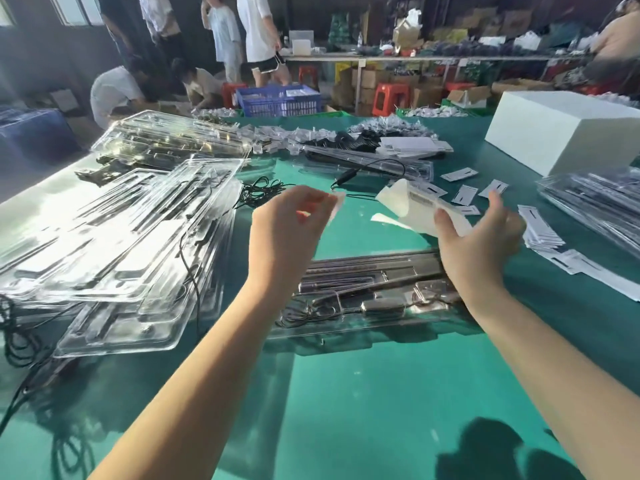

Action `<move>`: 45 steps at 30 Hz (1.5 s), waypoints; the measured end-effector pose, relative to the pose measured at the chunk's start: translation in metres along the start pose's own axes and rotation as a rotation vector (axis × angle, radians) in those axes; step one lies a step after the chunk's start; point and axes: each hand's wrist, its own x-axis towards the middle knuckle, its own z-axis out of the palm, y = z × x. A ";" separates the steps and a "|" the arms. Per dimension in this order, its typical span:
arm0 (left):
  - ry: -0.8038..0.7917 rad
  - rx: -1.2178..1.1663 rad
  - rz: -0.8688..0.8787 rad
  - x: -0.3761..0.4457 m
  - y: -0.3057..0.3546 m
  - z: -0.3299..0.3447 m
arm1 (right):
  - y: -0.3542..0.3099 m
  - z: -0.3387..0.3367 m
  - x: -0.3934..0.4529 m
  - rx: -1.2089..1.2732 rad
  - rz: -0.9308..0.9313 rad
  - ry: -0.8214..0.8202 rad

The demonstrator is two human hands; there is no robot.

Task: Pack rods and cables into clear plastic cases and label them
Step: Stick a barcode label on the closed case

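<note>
One case [363, 299] packed below both hands, unlabeled yet; left hand [291, 230] pinching a peeled label [337, 204], right hand [478, 237] gripping the sheet [415, 209]; empty cases [121, 244] waiting left.

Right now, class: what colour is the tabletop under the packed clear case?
Green, a teal shade. The table shows best in the head view, the only one.

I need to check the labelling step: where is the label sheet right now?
In the head view, the label sheet is right of centre, held up by the right hand above the packed case, across from the left hand.
</note>
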 end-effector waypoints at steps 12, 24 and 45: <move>0.120 0.367 0.797 -0.013 -0.001 0.008 | -0.049 0.006 -0.043 0.628 0.321 -0.543; -1.186 0.965 -0.001 -0.007 -0.004 -0.022 | 0.022 0.014 -0.039 0.049 -0.176 -0.398; -0.407 0.219 0.003 -0.051 -0.084 -0.005 | -0.003 0.043 -0.047 0.309 0.083 -0.691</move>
